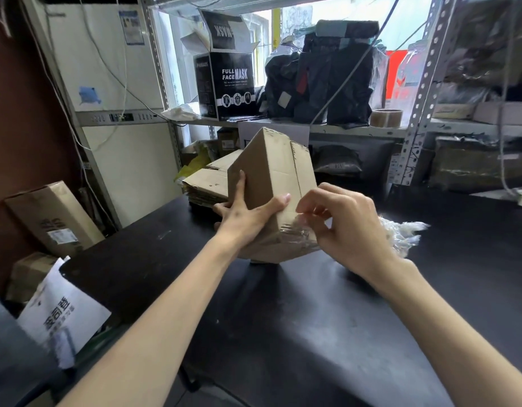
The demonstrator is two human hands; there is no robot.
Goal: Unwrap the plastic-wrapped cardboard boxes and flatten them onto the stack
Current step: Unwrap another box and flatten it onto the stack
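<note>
Head view shows a cardboard box [271, 168] held tilted at the centre of the frame, lifted just off the black table [312, 318]. The left hand [248, 212] grips it from the 9 o'clock side, fingers spread up the side panel and thumb laid across the front face. The right hand [347, 227], at 4 o'clock from the box, has thumb and fingertips pressed together on the plastic film [298, 230] that clings to the box's lower end. A loose heap of film [403, 233] lies on the table towards 3 o'clock. The stack of flattened cartons [206, 183] sits at 10 o'clock, just behind the box.

The step in hand looks like unwrapping: most of the box is bare and only the bottom band is covered (how far it runs underneath is hidden). The next move likely calls for peeling that band away towards 3 o'clock while the left hand braces the box. After that the taped seam must be opened before the carton can be pressed flat and laid on the stack.
</note>
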